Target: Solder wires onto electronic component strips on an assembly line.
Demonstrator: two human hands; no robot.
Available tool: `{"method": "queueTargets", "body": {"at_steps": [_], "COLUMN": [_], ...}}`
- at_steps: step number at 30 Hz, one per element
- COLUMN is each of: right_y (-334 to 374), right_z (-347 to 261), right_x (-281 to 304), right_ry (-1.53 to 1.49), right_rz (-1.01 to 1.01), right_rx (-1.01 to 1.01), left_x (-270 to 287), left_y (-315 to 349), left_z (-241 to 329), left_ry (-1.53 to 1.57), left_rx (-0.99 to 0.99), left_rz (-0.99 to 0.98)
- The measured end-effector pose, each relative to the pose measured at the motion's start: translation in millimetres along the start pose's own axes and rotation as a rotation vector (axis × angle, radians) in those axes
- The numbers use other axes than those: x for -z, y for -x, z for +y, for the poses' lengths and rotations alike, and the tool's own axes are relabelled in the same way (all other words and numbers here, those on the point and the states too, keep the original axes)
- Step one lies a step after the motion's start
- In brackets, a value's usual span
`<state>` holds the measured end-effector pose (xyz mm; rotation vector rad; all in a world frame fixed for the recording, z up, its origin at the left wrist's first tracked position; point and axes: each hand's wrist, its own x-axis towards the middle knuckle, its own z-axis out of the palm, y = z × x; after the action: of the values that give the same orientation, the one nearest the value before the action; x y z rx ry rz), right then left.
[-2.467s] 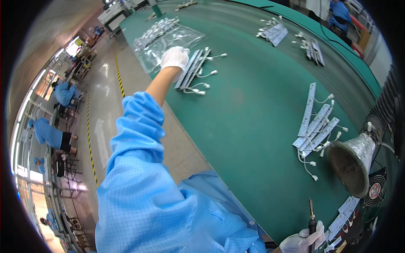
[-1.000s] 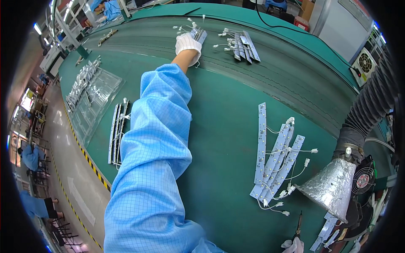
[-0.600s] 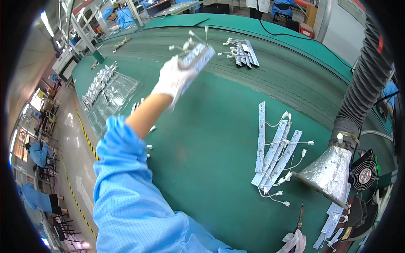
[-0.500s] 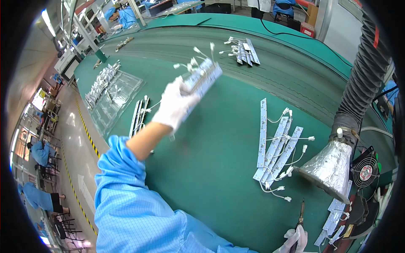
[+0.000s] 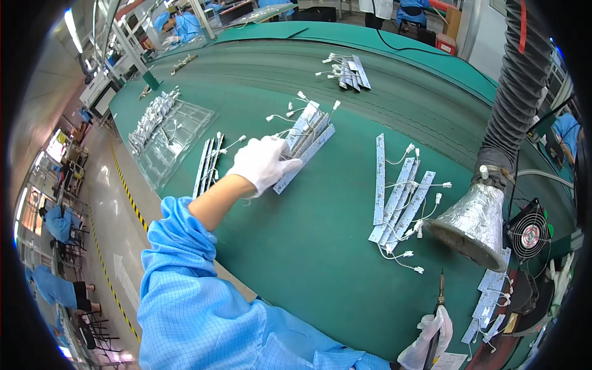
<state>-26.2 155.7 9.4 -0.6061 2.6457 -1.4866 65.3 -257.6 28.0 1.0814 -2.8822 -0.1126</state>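
My left hand (image 5: 264, 163), in a white glove, has its thumb and fingers closed around the near left side of a bundle of LED strip boards (image 5: 313, 143). These narrow pale boards lie fanned side by side, low over the green mat, with white wires and connectors sticking out. Part of the grip is hidden behind the glove. At the lower right my gloved right hand (image 5: 427, 339) holds a soldering iron (image 5: 441, 296) by its dark handle, tip pointing away from me. Another group of LED strip boards (image 5: 394, 203) lies on the mat ahead of that hand.
A foil-covered fume hood (image 5: 472, 225) on a ribbed hose hangs at the right, beside a small fan (image 5: 530, 236). More boards (image 5: 487, 299) lie below it. On the left are dark-edged strips (image 5: 206, 163) and a clear tray (image 5: 179, 139); a further pile (image 5: 350, 73) lies at the back.
My left hand has lowered the board bundle toward the mat, and its boards have fanned apart. My right hand has moved slightly up into view with the soldering iron. The view has shifted a little.
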Motion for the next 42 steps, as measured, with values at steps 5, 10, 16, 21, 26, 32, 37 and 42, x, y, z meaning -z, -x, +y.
{"method": "queueTargets", "body": {"at_steps": [5, 10, 16, 21, 26, 32, 37, 42], "right_y": [-2, -4, -5, -13, -21, -27, -25, -29], "right_z": [9, 11, 3, 11, 20, 18, 16, 16], "right_x": [3, -1, -1, 4, 4, 1, 0, 5], "right_ry": [0.042, 0.008, 0.059, 0.092, 0.063, 0.077, 0.059, 0.072], "right_rz": [0.020, 0.040, 0.066, 0.038, 0.002, 0.017, 0.005, -0.034], "right_rx": [0.011, -0.010, -0.017, -0.030, 0.142, 0.277, 0.236, 0.241], "left_x": [48, 56, -1, -27, -51, -65, -73, -77], "left_y": [3, -57, -274, -297, -330, -354, -366, -360], "left_z": [31, 70, 96, 116, 101, 108, 90, 105], "left_ry": [-0.020, 0.179, 0.143, 0.192, 0.162, 0.144, 0.366, 0.416], "left_rx": [0.023, -0.227, 0.126, 0.367, 0.511, 0.441, 0.572, 0.690], "left_rz": [0.057, 0.266, 0.033, 0.110, 0.097, 0.088, 0.233, 0.254]}}
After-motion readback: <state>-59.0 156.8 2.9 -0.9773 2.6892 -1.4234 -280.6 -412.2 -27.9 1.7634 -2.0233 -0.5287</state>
